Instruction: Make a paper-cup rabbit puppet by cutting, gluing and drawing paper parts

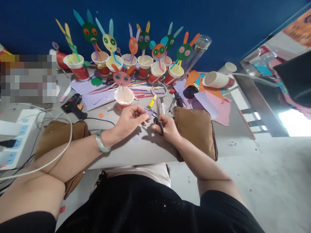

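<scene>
Between the thumb and fingers of my left hand (132, 119) is a small piece of purple paper (148, 114). My right hand (167, 127) grips a pair of scissors (159, 121) by the dark handles, close to the paper; whether the blades touch it I cannot tell. Just beyond my left hand stands a paper cup (123, 97) with a pink rabbit-eared paper face (121, 78) on sticks. A yellow glue stick (152, 101) lies behind the scissors.
Several cups with paper faces, such as an orange one (133, 45), line the blue wall. A black glue gun (74, 105) lies left. Brown cushions (195, 131) flank my arms. A white power strip (20, 139) and cable are at far left; stacked cups (215, 80) lie right.
</scene>
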`<state>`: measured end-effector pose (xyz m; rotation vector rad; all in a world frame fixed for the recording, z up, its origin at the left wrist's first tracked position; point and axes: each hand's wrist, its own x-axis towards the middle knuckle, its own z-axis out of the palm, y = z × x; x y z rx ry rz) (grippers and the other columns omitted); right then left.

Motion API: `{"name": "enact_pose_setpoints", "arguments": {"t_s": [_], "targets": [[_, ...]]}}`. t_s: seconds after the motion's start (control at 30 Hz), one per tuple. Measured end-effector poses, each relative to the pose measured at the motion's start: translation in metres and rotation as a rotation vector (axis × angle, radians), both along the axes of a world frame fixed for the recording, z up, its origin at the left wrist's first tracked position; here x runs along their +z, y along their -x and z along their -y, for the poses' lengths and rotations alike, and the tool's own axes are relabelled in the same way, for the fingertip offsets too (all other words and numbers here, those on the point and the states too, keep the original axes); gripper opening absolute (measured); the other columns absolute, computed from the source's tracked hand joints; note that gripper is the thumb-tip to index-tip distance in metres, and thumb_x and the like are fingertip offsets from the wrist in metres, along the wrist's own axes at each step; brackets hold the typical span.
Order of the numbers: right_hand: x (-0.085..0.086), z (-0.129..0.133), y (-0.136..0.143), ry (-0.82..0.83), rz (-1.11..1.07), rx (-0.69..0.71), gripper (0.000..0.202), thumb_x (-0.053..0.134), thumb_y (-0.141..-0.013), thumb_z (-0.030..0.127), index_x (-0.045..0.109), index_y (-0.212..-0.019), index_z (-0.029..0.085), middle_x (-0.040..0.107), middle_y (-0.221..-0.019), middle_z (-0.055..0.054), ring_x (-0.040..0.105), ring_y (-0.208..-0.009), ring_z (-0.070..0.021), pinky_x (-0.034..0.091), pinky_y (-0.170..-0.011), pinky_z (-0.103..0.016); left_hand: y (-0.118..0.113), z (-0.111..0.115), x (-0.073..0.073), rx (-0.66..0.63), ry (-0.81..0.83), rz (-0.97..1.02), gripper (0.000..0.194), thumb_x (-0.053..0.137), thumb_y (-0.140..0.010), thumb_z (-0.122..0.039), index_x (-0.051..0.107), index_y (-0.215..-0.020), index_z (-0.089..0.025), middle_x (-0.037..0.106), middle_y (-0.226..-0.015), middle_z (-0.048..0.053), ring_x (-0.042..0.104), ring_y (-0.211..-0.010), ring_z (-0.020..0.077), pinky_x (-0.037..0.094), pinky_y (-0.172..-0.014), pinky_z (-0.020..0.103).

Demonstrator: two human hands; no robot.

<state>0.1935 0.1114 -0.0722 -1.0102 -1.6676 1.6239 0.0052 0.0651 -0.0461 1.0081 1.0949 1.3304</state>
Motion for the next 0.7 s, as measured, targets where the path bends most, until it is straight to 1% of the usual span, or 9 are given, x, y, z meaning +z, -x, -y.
{"name": "enact_pose_setpoints", "arguments": {"t_s": [0.07,0.13,0.27,0.37,0.53,0.7], "targets": [[0.002,-0.001,-0.001,-0.043,-0.009,-0.038,0.061,0.093,-0.058,0.063,0.05,-0.07,0.022,0.054,-0.054,0.006,0.043,-0.047,-0.0084,0.031,-0.046,-0.024,0.0,0.0,-0.001,-0.022,0.011,0.003,0.021,0.078,-0.076,-0.028,0.059,-0.073,-0.018,0.07,-0.066,-0.001,0.065,-0.059,0.0101,0.055,-0.056,0.022],[0.003,-0.003,-0.001,-0.057,-0.008,-0.038,0.059,0.093,-0.06,0.062,0.052,-0.072,0.022,0.055,-0.056,0.006,0.044,-0.049,-0.0086,0.032,-0.048,-0.024,-0.001,0.001,-0.001,-0.031,0.023,0.008,0.021,0.078,-0.075,-0.027,0.059,-0.074,-0.018,0.07,-0.065,-0.001,0.065,-0.059,0.0104,0.055,-0.057,0.022],[0.004,-0.003,-0.002,0.018,0.01,0.068,0.062,0.092,-0.059,0.064,0.049,-0.073,0.022,0.048,-0.057,0.008,0.041,-0.052,-0.008,0.031,-0.049,-0.023,0.0,0.0,0.001,-0.029,0.032,0.02,0.021,0.077,-0.075,-0.025,0.058,-0.073,-0.018,0.069,-0.064,-0.002,0.064,-0.057,0.0098,0.054,-0.055,0.021],[0.003,-0.003,-0.002,0.031,0.028,0.142,0.063,0.091,-0.059,0.065,0.048,-0.073,0.022,0.049,-0.06,0.007,0.042,-0.055,-0.0082,0.032,-0.051,-0.023,0.002,-0.001,0.005,-0.013,0.024,-0.01,0.019,0.075,-0.076,-0.023,0.057,-0.072,-0.018,0.068,-0.065,-0.002,0.062,-0.055,0.0086,0.052,-0.053,0.02],[0.003,-0.003,-0.002,0.02,0.048,0.183,0.064,0.089,-0.06,0.069,0.047,-0.073,0.022,0.051,-0.062,0.005,0.043,-0.056,-0.0087,0.031,-0.051,-0.023,0.003,0.0,0.009,0.011,0.019,-0.036,0.017,0.072,-0.075,-0.02,0.056,-0.07,-0.018,0.066,-0.065,-0.003,0.062,-0.055,0.0082,0.051,-0.053,0.021],[0.002,-0.003,-0.002,0.043,0.052,0.21,0.064,0.089,-0.059,0.068,0.047,-0.072,0.022,0.049,-0.061,0.007,0.039,-0.054,-0.0074,0.028,-0.05,-0.022,0.003,0.0,0.009,0.017,0.027,-0.025,0.016,0.071,-0.073,-0.018,0.055,-0.069,-0.019,0.064,-0.064,-0.004,0.063,-0.054,0.0085,0.053,-0.054,0.021]]}}
